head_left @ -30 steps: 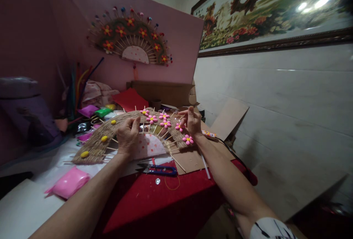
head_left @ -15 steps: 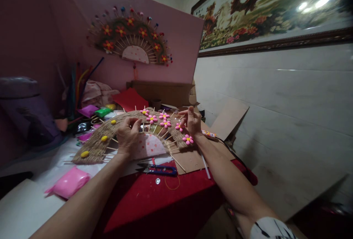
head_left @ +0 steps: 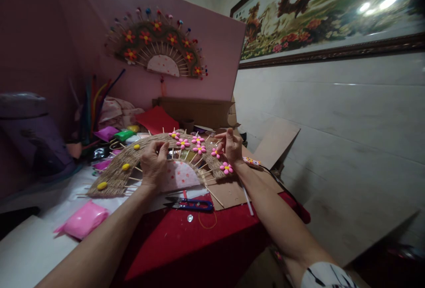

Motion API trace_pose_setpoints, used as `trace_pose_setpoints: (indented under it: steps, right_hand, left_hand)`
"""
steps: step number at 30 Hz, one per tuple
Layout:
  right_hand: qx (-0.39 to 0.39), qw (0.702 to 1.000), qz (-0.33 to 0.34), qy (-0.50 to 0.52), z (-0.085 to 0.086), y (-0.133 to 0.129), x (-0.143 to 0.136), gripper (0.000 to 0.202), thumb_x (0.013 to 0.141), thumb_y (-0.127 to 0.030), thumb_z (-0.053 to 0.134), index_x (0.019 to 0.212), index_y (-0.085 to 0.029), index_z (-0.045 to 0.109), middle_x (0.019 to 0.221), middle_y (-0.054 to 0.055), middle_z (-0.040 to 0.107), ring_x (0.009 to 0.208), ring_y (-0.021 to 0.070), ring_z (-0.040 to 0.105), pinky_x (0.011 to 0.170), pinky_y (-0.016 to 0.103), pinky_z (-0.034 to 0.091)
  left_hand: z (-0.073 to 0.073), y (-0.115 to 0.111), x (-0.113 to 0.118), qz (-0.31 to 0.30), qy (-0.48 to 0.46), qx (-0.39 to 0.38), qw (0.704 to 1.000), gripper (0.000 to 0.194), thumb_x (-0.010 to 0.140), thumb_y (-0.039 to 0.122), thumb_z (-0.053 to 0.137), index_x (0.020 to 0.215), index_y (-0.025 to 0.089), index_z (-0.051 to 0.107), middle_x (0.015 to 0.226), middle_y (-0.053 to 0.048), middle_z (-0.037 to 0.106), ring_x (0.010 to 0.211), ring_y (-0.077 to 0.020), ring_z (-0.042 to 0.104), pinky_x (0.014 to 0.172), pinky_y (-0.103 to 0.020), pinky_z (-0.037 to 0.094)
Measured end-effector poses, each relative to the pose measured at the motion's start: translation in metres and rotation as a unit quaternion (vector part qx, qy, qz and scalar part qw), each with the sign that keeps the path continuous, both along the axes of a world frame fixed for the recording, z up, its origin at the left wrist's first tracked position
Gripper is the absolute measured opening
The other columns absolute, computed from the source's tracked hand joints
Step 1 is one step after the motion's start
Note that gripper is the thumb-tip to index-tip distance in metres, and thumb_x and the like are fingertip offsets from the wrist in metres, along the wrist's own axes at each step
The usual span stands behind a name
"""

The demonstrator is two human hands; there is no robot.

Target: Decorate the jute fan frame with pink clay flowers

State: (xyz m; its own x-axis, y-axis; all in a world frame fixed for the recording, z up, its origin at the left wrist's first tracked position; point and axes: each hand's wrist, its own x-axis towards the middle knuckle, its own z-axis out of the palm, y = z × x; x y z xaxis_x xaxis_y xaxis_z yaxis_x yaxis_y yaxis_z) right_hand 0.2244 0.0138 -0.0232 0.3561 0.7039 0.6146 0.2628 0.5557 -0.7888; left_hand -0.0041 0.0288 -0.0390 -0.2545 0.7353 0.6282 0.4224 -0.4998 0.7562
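A half-ring fan [head_left: 111, 175] wrapped in brown twine, with thin sticks through it, stands tilted in front of me. Pink clay flowers with yellow centres [head_left: 199, 149] decorate its top and right; bare yellow ovals [head_left: 125, 167] dot its left. My left hand [head_left: 153, 164] is closed on the inner edge of the band, thumb and fingers together. By the fan's right side is my right hand [head_left: 231, 146], its fingers bent but apart, the lower ones at a pink flower [head_left: 215, 153]. Whether a small piece is between them, I cannot tell. A dotted white half-circle [head_left: 182, 175] fills the fan's centre.
Blue thread snips [head_left: 191, 204] and a clear gem [head_left: 190, 218] lie on the red cloth [head_left: 159, 243]. A pink clay packet [head_left: 83, 220] is at left. A glue stick [head_left: 247, 197] rests on cardboard [head_left: 232, 192]. Another fan [head_left: 159, 51] hangs behind.
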Motion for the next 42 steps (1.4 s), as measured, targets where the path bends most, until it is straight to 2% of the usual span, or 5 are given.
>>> trace_pose_setpoints:
  steps: [21,42]
  right_hand:
    - [0.002,1.0,0.017,0.008,-0.0007,0.0008,0.0008,0.072,0.081,-0.074,0.031,0.07,-0.013,0.067,0.036,-0.001,0.052,0.031,0.0099,0.05,0.037,0.022,0.036]
    - [0.02,1.0,0.009,-0.012,-0.0038,0.0034,0.0044,0.068,0.085,-0.069,0.032,0.072,-0.013,0.069,0.038,0.0,0.055,0.036,0.0104,0.054,0.039,0.021,0.037]
  left_hand:
    - [0.001,-0.0006,0.0008,0.003,-0.005,-0.006,1.0,0.024,0.079,0.041,0.055,0.075,0.019,0.062,0.065,-0.001,0.062,0.062,-0.0162,0.057,0.06,-0.027,0.04]
    - [0.0014,-0.0006,0.0006,-0.004,-0.009,0.001,1.0,0.022,0.079,0.04,0.056,0.074,0.019,0.062,0.065,-0.001,0.061,0.062,-0.0166,0.057,0.06,-0.028,0.04]
